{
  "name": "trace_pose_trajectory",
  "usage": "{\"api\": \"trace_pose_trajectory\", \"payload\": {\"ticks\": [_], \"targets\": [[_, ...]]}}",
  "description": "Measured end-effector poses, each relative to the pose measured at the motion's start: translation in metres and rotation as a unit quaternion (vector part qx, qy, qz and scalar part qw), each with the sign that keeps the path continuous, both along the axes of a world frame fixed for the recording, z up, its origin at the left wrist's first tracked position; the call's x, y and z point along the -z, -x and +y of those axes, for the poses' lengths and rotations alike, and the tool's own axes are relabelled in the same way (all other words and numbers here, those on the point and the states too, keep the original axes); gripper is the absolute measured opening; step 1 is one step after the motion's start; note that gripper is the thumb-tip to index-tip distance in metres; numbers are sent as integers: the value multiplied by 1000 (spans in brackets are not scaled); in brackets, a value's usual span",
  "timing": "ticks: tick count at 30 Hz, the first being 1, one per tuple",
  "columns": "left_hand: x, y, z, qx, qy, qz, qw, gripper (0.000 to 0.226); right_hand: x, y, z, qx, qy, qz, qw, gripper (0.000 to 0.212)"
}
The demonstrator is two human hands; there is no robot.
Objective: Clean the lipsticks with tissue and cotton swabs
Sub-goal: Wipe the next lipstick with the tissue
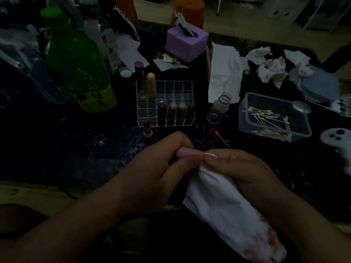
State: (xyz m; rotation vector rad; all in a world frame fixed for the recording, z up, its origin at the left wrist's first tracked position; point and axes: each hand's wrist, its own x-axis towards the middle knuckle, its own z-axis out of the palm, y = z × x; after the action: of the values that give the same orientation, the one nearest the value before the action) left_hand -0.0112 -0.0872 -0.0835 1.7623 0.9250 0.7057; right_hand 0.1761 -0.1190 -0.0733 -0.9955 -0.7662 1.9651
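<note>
My left hand point(155, 168) grips a pale pink lipstick tube point(187, 152) near the table's front edge. My right hand point(245, 173) holds a white tissue point(228, 211), stained red at its lower end, and pinches it against the tube's end. A clear acrylic organizer point(165, 103) holds several lipsticks in its front and back rows. One red lipstick point(147, 129) stands in front of it. A used cotton swab point(223, 139) lies on the dark table. A clear tub point(273, 115) to the right holds several cotton swabs.
A green bottle point(79, 61) and a clear bottle point(103, 38) stand at the left. A purple tissue box point(187, 43) sits at the back, a flat tissue point(225, 73) beside it. Crumpled stained tissues point(273, 67) lie at the right. A small open bottle point(221, 105) stands by the organizer.
</note>
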Motion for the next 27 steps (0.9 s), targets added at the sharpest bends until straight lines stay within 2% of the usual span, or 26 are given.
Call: {"api": "trace_pose_trajectory", "payload": {"ticks": [2, 4, 6, 7, 9, 11, 13, 15, 17, 19, 20, 22, 23, 26, 27], "targets": [[2, 4, 4, 11, -103, 54, 993, 16, 0, 0, 2, 0, 13, 43, 999, 30], [4, 4, 10, 14, -166, 100, 981, 13, -1, 0, 4, -1, 3, 48, 999, 26], [6, 2, 13, 5, -183, 113, 977, 14, -5, -1, 7, -2, -31, -20, 999, 20], [5, 2, 14, 0, -162, 96, 982, 15, -6, -2, 9, -2, -66, -76, 995, 19], [-1, 4, 21, -6, -44, 51, 998, 24, -8, -4, 10, 6, -153, -192, 969, 19], [-8, 10, 30, 32, 116, 47, 992, 32, -7, -4, 9, 8, -268, -282, 921, 20], [-12, 15, 34, 108, 280, 3, 954, 26, -2, -6, 6, -8, -393, -331, 858, 27], [-17, 11, 31, 132, 420, -53, 896, 43, 1, -7, 6, -22, -459, -363, 811, 29], [-19, 4, 27, 106, 471, -10, 876, 67, 1, -9, 8, -33, -486, -388, 783, 28], [-19, 0, 23, 84, 456, 24, 885, 64, 2, -10, 10, -38, -501, -424, 753, 30], [-19, -1, 22, 77, 450, 2, 890, 58, 3, -11, 11, -38, -502, -434, 747, 27], [-20, -2, 22, 70, 431, -71, 897, 44, 7, -13, 10, -15, -483, -427, 764, 17], [-20, -2, 21, 64, 406, -93, 907, 38, 8, -11, 8, 5, -453, -405, 794, 15], [-11, -3, 17, 33, 234, -41, 971, 32, 6, -4, 3, 36, -245, -228, 942, 20], [-7, -3, 16, 22, 162, -17, 986, 29, 5, -2, 2, 28, -171, -164, 971, 21]]}}
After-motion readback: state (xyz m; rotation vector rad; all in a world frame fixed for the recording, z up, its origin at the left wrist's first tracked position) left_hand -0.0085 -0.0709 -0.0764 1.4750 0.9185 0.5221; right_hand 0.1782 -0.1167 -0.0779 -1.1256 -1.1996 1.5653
